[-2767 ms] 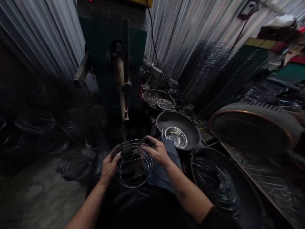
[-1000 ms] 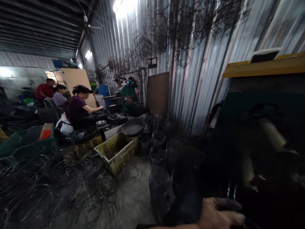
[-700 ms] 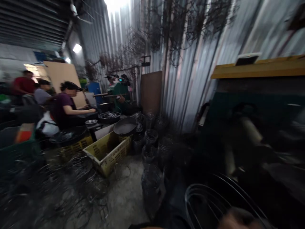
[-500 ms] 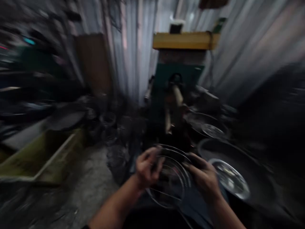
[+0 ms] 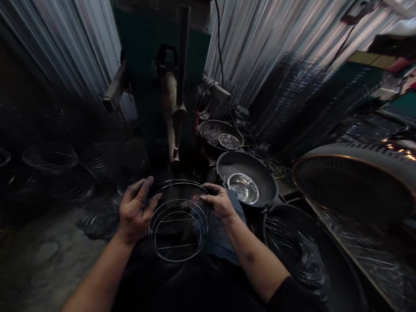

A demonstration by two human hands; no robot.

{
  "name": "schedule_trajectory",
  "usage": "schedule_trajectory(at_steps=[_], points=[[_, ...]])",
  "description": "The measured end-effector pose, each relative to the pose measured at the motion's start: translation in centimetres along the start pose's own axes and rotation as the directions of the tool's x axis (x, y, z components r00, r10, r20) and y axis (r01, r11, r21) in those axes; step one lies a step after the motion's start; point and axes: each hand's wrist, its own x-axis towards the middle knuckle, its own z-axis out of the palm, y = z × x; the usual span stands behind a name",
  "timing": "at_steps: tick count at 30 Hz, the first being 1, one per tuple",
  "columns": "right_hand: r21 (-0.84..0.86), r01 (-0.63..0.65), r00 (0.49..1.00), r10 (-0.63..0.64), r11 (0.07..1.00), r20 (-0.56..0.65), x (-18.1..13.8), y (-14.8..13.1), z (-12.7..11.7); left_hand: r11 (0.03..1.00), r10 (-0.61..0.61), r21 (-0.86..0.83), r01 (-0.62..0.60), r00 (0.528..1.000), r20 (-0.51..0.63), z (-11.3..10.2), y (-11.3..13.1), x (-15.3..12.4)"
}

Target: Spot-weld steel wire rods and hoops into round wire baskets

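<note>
While one ring of a wire frame [image 5: 177,220] is pinched at its right side between the thumb and fingers of the right hand [image 5: 221,201], the left hand [image 5: 134,214] is held spread at the opposite side, its thumb close to the wire; whether the wire is touched there cannot be told in this dim light. The wire frame is held over the lap [image 5: 182,286], between the two hands, its rings and crossbars left largely uncovered because it is gripped only at the rim. Beneath the right wrist a blue cloth [image 5: 224,242] is spread, perhaps as a guard against dirt or sharp ends.

Just beyond the cloth, a shiny bowl [image 5: 243,188] is set inside a wide dark pan [image 5: 256,167], apparently so that it is kept within the right hand's reach. Farther back, a shiny dish [image 5: 229,141] is held in a second pan [image 5: 227,126]; nearer, a bundle of wires [image 5: 299,247] is gathered in a larger pan [image 5: 341,277], presumably to be kept from scattering. Ahead, a green machine [image 5: 195,47] is flanked by corrugated metal wall [image 5: 266,34]. At the far right a round grey fan [image 5: 351,186] is placed, and at the left concrete floor [image 5: 39,268] is seen.
</note>
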Motion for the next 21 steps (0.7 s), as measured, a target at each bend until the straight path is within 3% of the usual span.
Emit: schedule_trajectory(at_steps=[4,9,14,18,21], points=[[0.004,0.036,0.997,-0.037,0.999,0.062,0.7,0.4,-0.5,0.978,-0.176,-0.094,0.186,0.979,0.105,0.4,0.2,0.0],[0.072,-0.013,0.988,0.002,0.997,0.152,1.1,1.5,-1.5,0.927,-0.354,-0.114,0.356,0.934,0.044,0.7,0.7,-0.3],[0.097,-0.111,0.986,0.097,0.989,0.136,1.7,1.9,-2.7,0.897,-0.405,-0.164,0.411,0.911,0.074,0.6,1.3,0.1],[0.094,-0.103,0.974,0.082,0.99,0.212,1.6,1.4,-2.8,0.889,-0.405,-0.192,0.415,0.91,0.091,0.5,1.8,0.1],[0.096,-0.111,0.975,0.089,0.989,0.204,1.3,1.4,-2.7,0.896,-0.392,-0.2,0.396,0.918,0.06,0.4,2.3,0.0]])
